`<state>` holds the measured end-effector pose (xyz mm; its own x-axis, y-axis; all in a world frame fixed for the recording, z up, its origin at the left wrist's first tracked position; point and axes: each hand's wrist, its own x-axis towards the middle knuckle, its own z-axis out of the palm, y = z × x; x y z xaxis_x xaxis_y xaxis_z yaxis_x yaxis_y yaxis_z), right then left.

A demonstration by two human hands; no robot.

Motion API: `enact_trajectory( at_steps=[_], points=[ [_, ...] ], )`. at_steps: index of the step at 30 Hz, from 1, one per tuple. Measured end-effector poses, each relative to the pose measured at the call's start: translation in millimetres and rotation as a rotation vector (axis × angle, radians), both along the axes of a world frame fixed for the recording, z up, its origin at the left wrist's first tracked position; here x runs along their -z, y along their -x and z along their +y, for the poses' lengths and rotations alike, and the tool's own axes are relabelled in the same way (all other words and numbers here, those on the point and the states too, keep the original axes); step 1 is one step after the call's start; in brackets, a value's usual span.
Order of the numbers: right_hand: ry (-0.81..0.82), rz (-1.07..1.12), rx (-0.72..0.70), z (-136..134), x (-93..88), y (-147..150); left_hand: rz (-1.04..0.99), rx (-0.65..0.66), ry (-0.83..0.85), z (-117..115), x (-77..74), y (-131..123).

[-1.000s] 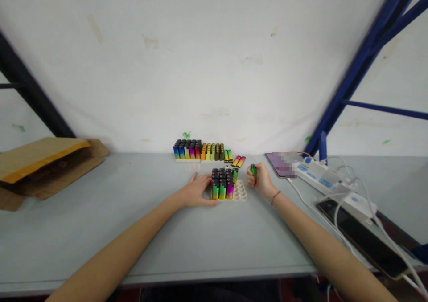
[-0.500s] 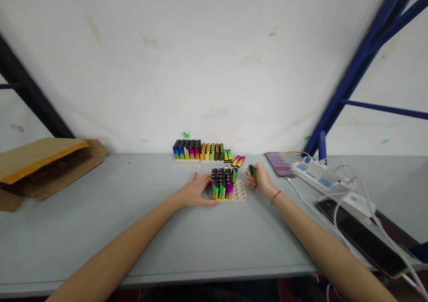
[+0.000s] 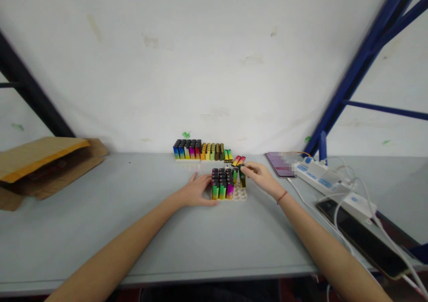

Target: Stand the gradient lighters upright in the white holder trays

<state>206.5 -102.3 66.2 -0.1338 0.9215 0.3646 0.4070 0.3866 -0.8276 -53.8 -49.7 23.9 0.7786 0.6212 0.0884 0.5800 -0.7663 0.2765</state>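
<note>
A white tray (image 3: 240, 198) with round holes stands on the table, its left columns filled with upright lighters (image 3: 222, 190) in green, yellow and magenta with black tops. My left hand (image 3: 195, 191) holds the tray's left end, thumb along the near corner and other fingers spread at the side. Between the fingertips of my right hand (image 3: 256, 173) is a green-and-yellow lighter (image 3: 242, 177), slightly tilted over the tray's right part. Whether its lower end sits in a hole cannot be made out. Left of it, another green lighter (image 3: 235, 175) stands in the tray.
Behind are filled lighter trays (image 3: 187, 160) and loose lighters (image 3: 238, 160) near the wall. On the right lie a purple phone (image 3: 279, 166), a power strip (image 3: 314, 179) with white cables and a black phone (image 3: 364, 239). A brown paper bag (image 3: 50, 164) lies left.
My right hand has moved left, bringing the lighter from beside the tray to over its right part. The grip has shifted from a fist to the fingertips. My left hand has stayed put.
</note>
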Motion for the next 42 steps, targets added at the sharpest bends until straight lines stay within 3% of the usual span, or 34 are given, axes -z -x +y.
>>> enact_trajectory(
  at_steps=[7, 13, 16, 20, 25, 30, 36, 42],
  points=[
    [-0.02, -0.066, -0.08, 3.4, 15.7, -1.6, 0.01, 0.004, -0.004, 0.9, 0.6, 0.6],
    [-0.034, -0.198, -0.08, -1.4, 10.7, -1.6, 0.02, -0.002, -0.003, 1.2, 1.9, -0.2],
    [-0.078, -0.209, -0.002, 1.1, 12.3, -4.4, 0.034, 0.011, 0.016, 3.5, -1.6, 1.8],
    [-0.26, -0.361, 0.104, 14.6, 28.2, -6.8, 0.076, 0.033, 0.085, 9.0, -11.3, 14.6],
    [-0.358, -0.642, -0.106, 30.2, 50.0, 8.6, 0.097, 0.079, 0.161, 16.1, -18.0, 35.6],
    [-0.321, -0.749, -0.174, 29.2, 47.6, 15.5, 0.079, 0.071, 0.143, 19.3, -15.7, 40.6],
    [-0.133, -0.83, 0.059, 18.1, 31.9, -8.9, 0.076, -0.033, 0.029, 15.2, -9.8, 29.4],
    [0.102, -0.877, 0.313, 18.3, 30.6, -16.4, 0.013, -0.123, -0.162, 12.1, 6.5, 11.7]
  ],
)
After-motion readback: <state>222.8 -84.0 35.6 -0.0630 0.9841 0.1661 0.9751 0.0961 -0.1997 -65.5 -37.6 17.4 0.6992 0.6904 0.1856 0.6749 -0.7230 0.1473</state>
